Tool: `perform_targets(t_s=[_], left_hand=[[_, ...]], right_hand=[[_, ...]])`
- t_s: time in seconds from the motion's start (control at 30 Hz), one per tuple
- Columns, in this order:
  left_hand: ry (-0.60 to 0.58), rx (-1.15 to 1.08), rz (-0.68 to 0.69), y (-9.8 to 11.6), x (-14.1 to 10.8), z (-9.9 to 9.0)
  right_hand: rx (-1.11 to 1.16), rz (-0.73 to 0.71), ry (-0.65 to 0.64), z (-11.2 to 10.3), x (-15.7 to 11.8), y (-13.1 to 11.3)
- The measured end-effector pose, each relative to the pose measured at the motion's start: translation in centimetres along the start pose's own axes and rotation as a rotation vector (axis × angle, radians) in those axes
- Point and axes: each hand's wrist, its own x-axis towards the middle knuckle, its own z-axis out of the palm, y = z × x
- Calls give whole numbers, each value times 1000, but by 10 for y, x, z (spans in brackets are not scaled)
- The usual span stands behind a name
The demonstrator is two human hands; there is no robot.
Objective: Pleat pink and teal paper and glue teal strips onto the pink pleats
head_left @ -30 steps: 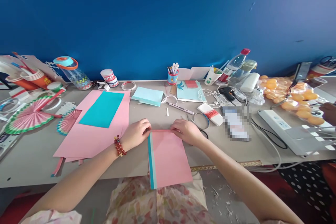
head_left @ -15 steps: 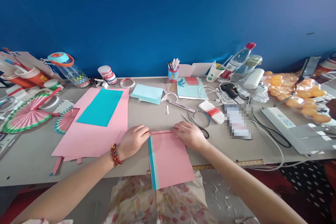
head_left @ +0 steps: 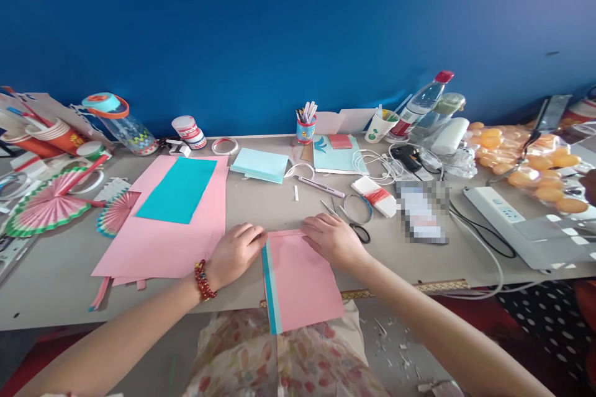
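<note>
A sheet of pink paper (head_left: pixel 307 282) with a teal and pale blue band down its left side lies before me, its near end jutting past the table edge over my lap. A narrow fold runs along its far edge. My left hand (head_left: pixel 236 254), with a beaded bracelet at the wrist, pinches the far left corner. At the far right, my right hand (head_left: pixel 335 240) has its curled fingers pressed on the folded edge; the thumb is mostly hidden. Just left of my left hand lies larger pink paper (head_left: pixel 162 257) with a teal sheet (head_left: pixel 179 189) on top.
Scissors (head_left: pixel 359 233), a utility knife (head_left: pixel 321 187) and red thread wound on a white card (head_left: pixel 375 196) lie beyond my right hand. Pale blue sheets (head_left: pixel 261 164) and a pen cup (head_left: pixel 306 130) are farther back. Pleated paper fans (head_left: pixel 49 201) sit left, a power strip (head_left: pixel 498 214) right.
</note>
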Motion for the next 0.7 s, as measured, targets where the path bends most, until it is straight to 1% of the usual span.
perform_targets(t_s=[0.07,0.17,0.27,0.37,0.47,0.7], left_hand=[[-24,-49,-43,1,4,0],[-51,-179,-116,1,9,-1],[-36,-348,-196,-2,13,-2],[-62,-484,-269,-5,15,-4],[-82,-520,-284,-5,17,-5],[-46,-509,-265,-2,14,-4]], right_hand=[[24,47,-25,1,12,-9],[87,86,-80,-1,28,-18],[186,113,-133,-4,39,-18],[293,142,-177,-7,42,-13],[352,148,-202,-9,43,-10],[359,159,-210,-7,44,-11]])
